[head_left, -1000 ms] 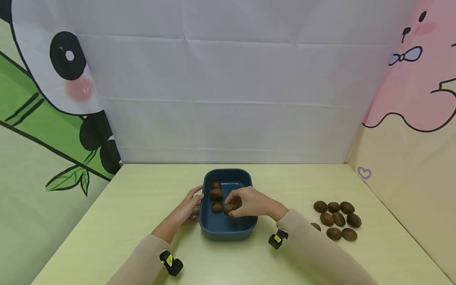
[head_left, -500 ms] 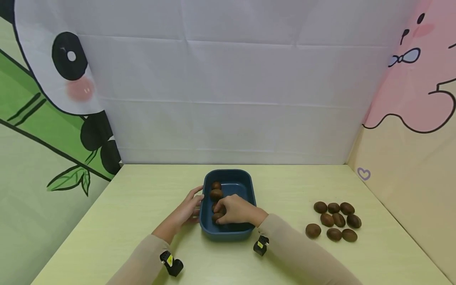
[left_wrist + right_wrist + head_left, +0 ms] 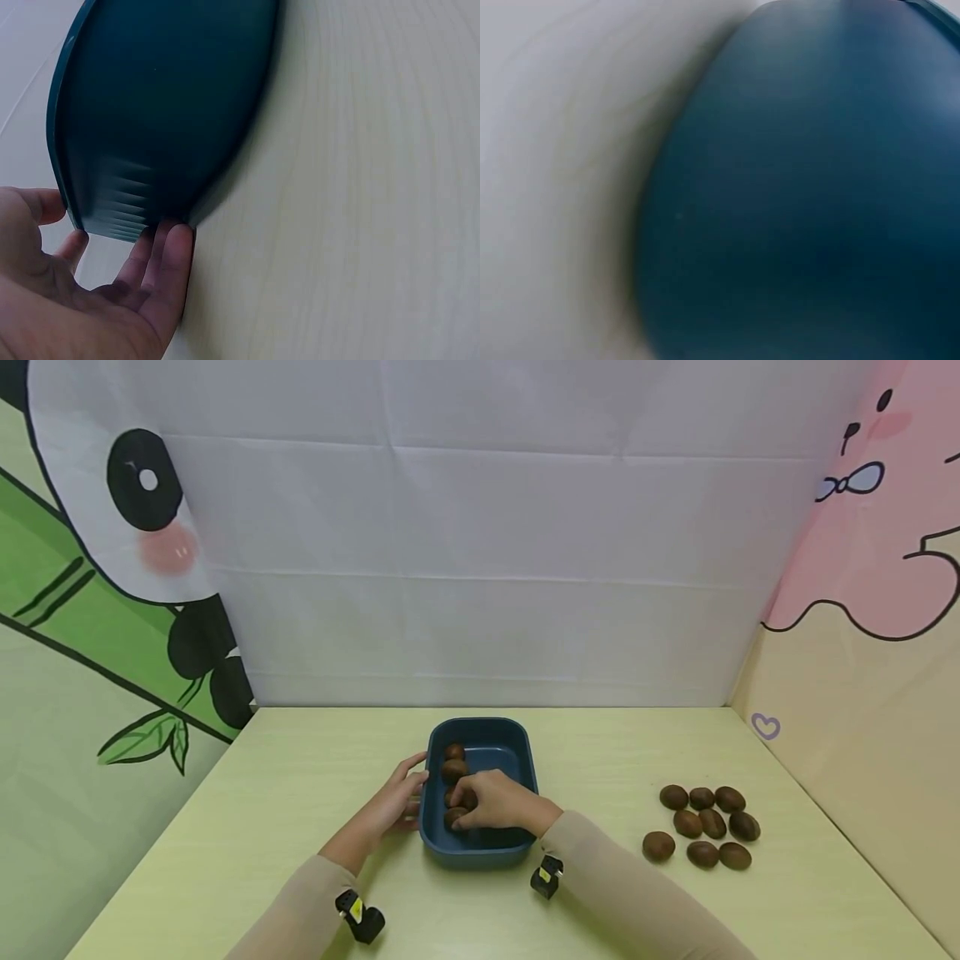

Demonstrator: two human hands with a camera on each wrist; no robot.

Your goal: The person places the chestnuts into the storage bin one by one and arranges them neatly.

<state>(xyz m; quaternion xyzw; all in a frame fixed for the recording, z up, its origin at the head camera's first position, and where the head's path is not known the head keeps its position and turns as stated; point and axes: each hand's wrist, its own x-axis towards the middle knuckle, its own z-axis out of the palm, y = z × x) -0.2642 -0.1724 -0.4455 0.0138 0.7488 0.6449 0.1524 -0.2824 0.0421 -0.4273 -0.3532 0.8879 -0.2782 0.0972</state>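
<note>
A blue rectangular box (image 3: 480,858) stands on the table, with brown oval nut-like pieces (image 3: 453,770) in a line along its left side. My right hand (image 3: 501,802) reaches inside, thumb and fingers curled round a brown oval nut (image 3: 452,818) at the near end of that line. The fingers partly cover the piece just behind it. My left hand (image 3: 392,800) rests against the outside of the box's left wall. In the left wrist view, the left fingers (image 3: 171,262) lie along that wall, thumb at the rim. The right wrist view shows only the box's outer side (image 3: 802,195).
Several more brown oval nuts (image 3: 712,823) lie grouped on the pale wood table (image 3: 337,735) at the right, one (image 3: 658,846) a little apart toward the box. A white cloth backdrop (image 3: 480,568) rises behind the table, with cartoon-printed panels at both sides.
My right hand has moved left and slightly nearer with the nut, from the box's middle to the near end of the line. It barely moves in the last half second; my left hand stays put.
</note>
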